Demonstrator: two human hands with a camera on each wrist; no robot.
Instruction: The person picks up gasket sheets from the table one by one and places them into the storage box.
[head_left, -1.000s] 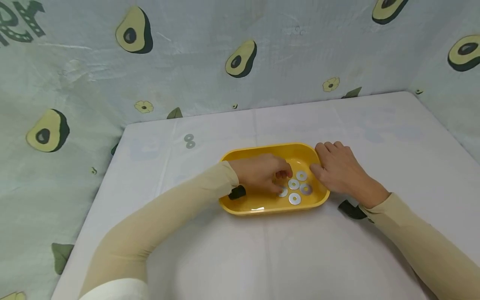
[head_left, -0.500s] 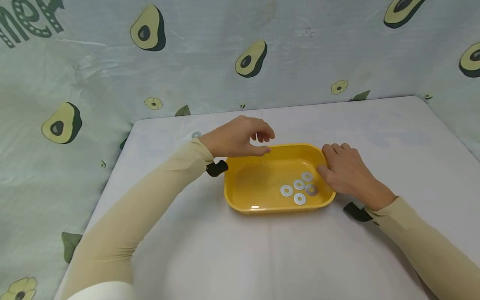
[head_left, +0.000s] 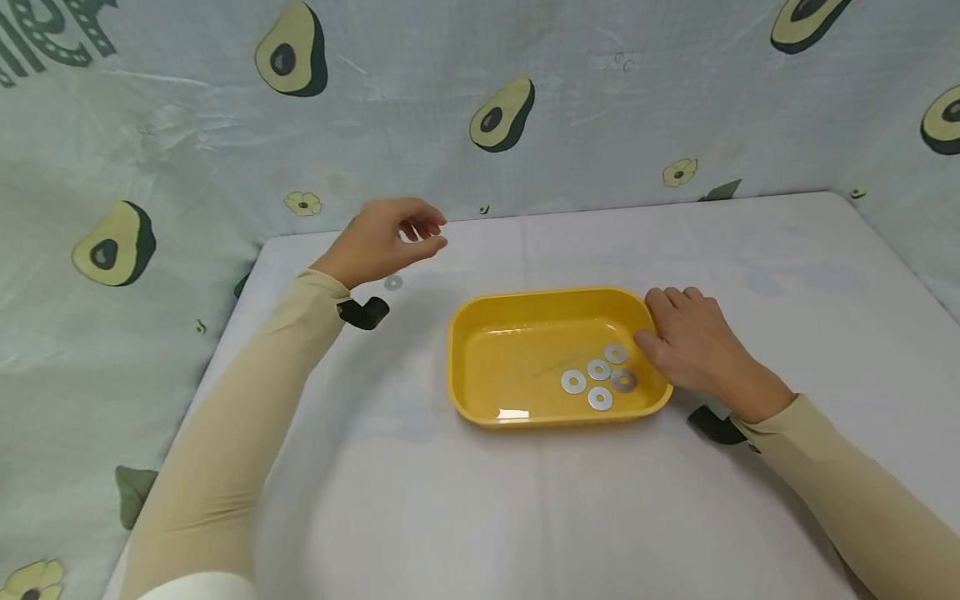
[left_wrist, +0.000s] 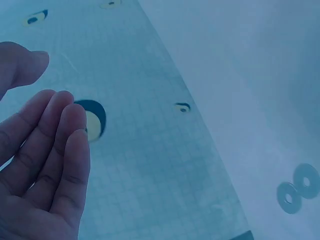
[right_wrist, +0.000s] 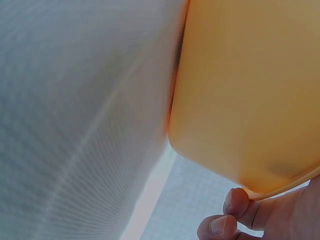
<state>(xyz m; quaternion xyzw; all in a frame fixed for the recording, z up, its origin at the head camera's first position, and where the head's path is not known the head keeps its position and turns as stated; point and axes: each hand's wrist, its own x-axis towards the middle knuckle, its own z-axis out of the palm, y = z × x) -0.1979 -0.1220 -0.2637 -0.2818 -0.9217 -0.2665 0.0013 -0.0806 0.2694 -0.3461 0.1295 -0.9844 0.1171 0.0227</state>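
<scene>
My left hand (head_left: 386, 242) hovers over the far left of the table, fingers loosely bent and thumb apart, holding nothing. The left wrist view shows its palm and fingers (left_wrist: 74, 175) bare. Two flat washers (left_wrist: 282, 197) lie side by side on the cloth there; in the head view one washer (head_left: 387, 284) shows below the hand. My right hand (head_left: 697, 354) grips the right end of a yellow tray (head_left: 510, 358), thumb at the rim, fingers around the outside. Several silvery washers (head_left: 565, 382) lie flat in the tray's right half.
A white cloth (head_left: 465, 508) covers the table. Behind it and along its sides hangs a pale sheet (head_left: 585, 125) printed with avocados. Each wrist carries a black strap mount, the left one (head_left: 363, 313) hanging below the sleeve.
My left hand has risen out of the tray and moved left and away, over the far left of the table. The right hand stays on the tray; the washers in it lie as before.
</scene>
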